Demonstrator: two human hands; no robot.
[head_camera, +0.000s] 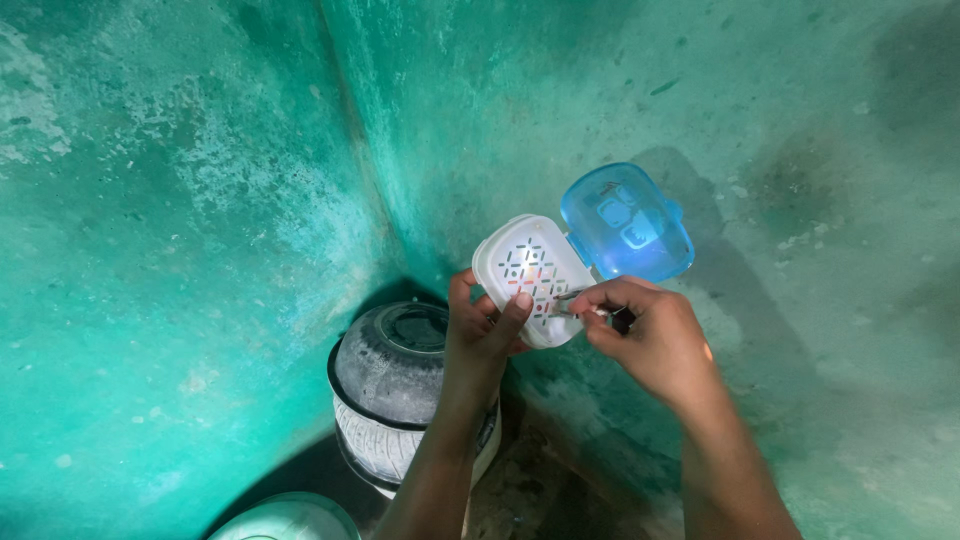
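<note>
Our left hand (480, 335) grips the white box (530, 280) mid-air, blue lid (627, 222) open at two o'clock, while our right hand (645, 335) pinches a thin tool (572, 296) that could slip, we judge

**Hidden and cut off: corner view**

Thin metal tool (572, 296) mostly buried in right hand (650, 345), only a short tip showing, kind not tellable; near edge of white perforated case (530, 275) covered by left hand (482, 335) thumb and fingers; whatever glows through its holes too small to read; moulded shapes inside blue lid (628, 222) blurred; both forearms cut by near edge; pale round lid (290, 518) at near left mostly cropped; dusty stacked pot (395, 385) partly behind left wrist.
</note>
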